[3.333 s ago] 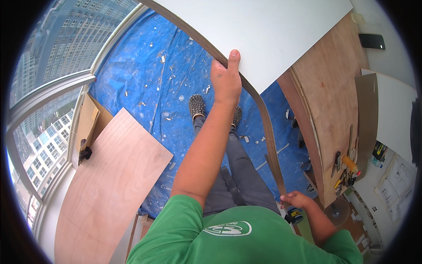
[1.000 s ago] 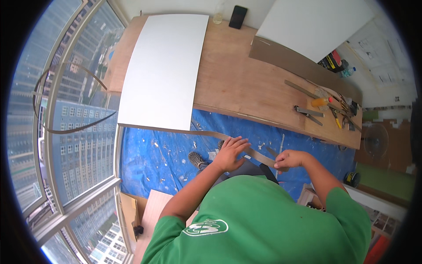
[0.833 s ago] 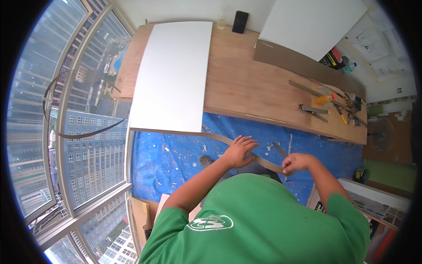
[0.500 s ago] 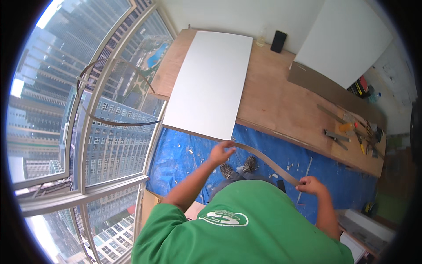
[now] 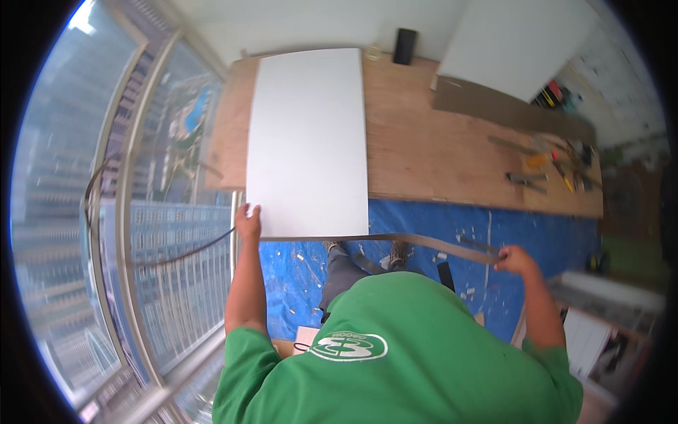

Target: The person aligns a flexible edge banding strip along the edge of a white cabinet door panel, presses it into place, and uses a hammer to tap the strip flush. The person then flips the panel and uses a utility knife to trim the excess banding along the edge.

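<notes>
A white rectangular panel (image 5: 308, 141) lies across the wooden bench, its near edge overhanging. A long brown edge banding strip (image 5: 417, 241) runs along that near edge and stretches on to the right. At the panel's near left corner, my left hand (image 5: 248, 222) has its fingers around the strip and the edge; its exact grip is partly hidden. Out to the right, my right hand (image 5: 514, 259) pinches the strip near its end, away from the panel. Left of my left hand, the rest of the strip curves in a loose loop in front of the window.
The plywood bench (image 5: 417, 141) carries hand tools (image 5: 526, 180), an orange bottle (image 5: 538, 160) and a black phone (image 5: 405, 46). Another white panel (image 5: 512, 46) leans against the wall. Blue sheeting (image 5: 438, 215) covers the floor, with scraps on it. Large windows (image 5: 169, 233) stand close on the left.
My left hand has moved left along the panel's near edge to its left corner. My right hand has shifted slightly up and right, still holding the strip. The head view has turned.
</notes>
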`<state>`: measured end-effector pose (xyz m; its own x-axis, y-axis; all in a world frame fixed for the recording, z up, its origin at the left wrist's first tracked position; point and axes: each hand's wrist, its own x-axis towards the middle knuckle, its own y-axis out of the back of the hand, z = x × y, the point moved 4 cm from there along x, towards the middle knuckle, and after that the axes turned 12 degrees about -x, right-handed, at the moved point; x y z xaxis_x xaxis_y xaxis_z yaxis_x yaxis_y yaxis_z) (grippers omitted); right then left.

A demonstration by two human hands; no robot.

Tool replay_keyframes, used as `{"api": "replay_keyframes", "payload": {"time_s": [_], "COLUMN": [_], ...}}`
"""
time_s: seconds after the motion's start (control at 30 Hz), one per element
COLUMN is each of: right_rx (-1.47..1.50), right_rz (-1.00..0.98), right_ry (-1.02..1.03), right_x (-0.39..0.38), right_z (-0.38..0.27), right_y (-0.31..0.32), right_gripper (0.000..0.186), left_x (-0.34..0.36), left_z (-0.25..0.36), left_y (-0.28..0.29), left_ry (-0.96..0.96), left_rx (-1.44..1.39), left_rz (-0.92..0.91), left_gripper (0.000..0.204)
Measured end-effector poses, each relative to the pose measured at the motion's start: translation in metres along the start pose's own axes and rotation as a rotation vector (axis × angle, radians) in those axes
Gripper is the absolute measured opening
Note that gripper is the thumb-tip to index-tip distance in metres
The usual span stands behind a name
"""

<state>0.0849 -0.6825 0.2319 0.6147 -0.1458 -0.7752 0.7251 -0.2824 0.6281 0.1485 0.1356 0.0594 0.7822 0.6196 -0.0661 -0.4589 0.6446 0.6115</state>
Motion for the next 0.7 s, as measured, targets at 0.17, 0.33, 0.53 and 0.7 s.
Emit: {"api": "replay_keyframes", "payload": {"time_s": [0.17,0.33,0.53,0.7], "right_rx": [-0.15,-0.098,-0.036,-0.001], "right_rz": [0.326,0.332,0.324,0.388], "right_ry": [-0.056,-0.249,-0.251,-0.294], "right_x": [-0.012,-0.031,-0.035,-0.06], "right_z": [-0.001,-0.009,-0.045,-0.039], "right_y": [-0.019,-0.028,-0.013,-0.009], "right_gripper": [0.041,0.039,0.038,0.038], "left_x": [0.065,0.091,0.114,0.092], "left_z": [-0.033,-0.033,-0.061,0.006], "left_y": [-0.01,-0.041,-0.037,-0.037], "left_ry": [0.26,0.601,0.732,0.676], "left_rx": [0.034,-0.33,-0.422,-0.388], "left_rz": [-0.095,-0.527,-0.709,-0.873], "left_gripper": [0.086,0.072,0.058,0.059]}}
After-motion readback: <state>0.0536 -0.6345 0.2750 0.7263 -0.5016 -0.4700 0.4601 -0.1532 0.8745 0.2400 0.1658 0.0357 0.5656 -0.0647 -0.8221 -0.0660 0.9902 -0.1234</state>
